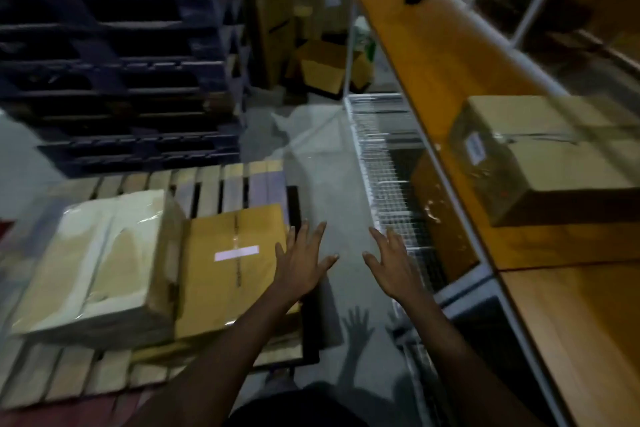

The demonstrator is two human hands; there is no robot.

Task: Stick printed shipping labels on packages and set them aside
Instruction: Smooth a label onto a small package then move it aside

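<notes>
1. Head view: my left hand and right hand are spread wide, holding nothing.
2. The flat tan cardboard box, white label on, lies at nine o'clock, set aside.
3. The brown taped carton at two o'clock probably remains.

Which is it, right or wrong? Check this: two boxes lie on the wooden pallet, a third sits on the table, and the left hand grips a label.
Wrong: the left hand grips no label; the head view shows its fingers spread and empty. The wrapped box and brown box do lie on the pallet, a third box on the table.
</notes>
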